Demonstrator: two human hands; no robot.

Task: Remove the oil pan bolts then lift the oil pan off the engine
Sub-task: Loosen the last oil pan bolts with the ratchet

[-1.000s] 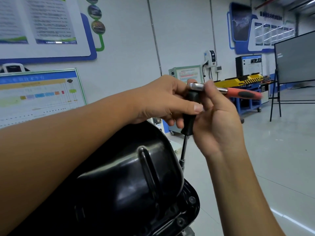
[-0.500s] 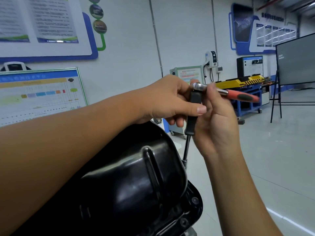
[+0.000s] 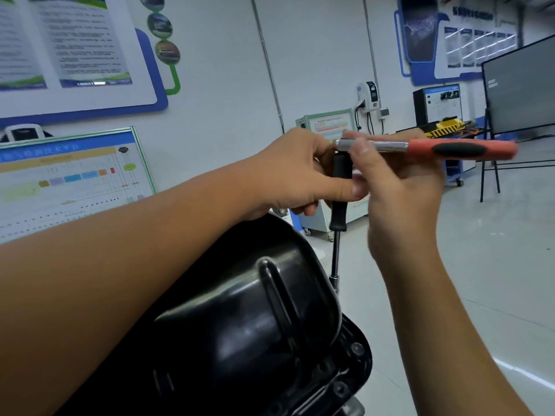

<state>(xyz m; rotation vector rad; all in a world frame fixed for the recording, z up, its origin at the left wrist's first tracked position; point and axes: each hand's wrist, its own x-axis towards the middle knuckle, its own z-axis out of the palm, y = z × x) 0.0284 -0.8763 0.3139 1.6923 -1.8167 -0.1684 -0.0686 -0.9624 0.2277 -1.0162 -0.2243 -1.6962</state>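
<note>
The black oil pan point(image 3: 240, 331) bulges up at the lower middle, its flange carrying bolts point(image 3: 356, 348) along the right edge. A black extension bar point(image 3: 339, 211) stands upright from the far side of the pan; its lower end is hidden behind the pan. My left hand point(image 3: 300, 172) grips the bar's black upper part. On top sits a ratchet with a red-and-black handle point(image 3: 459, 150) pointing right. My right hand point(image 3: 396, 187) holds the ratchet near its head, fingers curled round the steel neck.
A grey workshop floor point(image 3: 480, 280) spreads to the right. Wall posters point(image 3: 72, 55), a display board point(image 3: 69, 175) and a white cabinet on wheels point(image 3: 330, 217) stand behind. A dark board on an easel point(image 3: 516, 85) and a blue bench are at far right.
The ratchet handle has swung round and now points straight right, nearer to me. Both hands keep their hold on the bar and ratchet.
</note>
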